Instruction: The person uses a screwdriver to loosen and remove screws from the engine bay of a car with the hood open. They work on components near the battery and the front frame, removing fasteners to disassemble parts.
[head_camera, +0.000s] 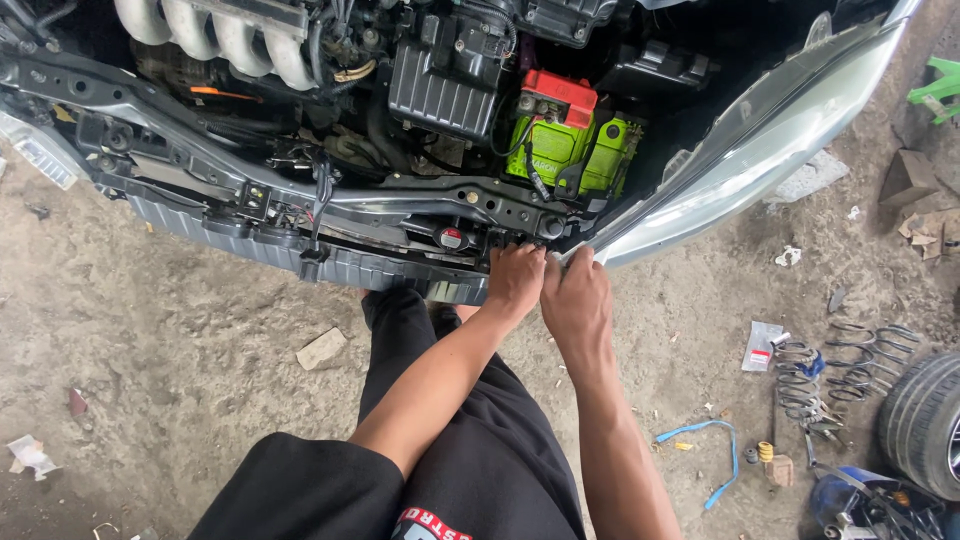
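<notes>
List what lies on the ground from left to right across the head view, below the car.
Crumpled paper → flat stone → blue strap → white packet → coil springs → tyre.

A flat white-and-red packet (762, 346) lies beside coil springs (850, 365).

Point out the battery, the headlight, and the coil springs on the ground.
battery (556, 143), head view, green side face.
headlight (730, 180), head view, middle of lens.
coil springs (850, 365), head view, centre coils.
</notes>
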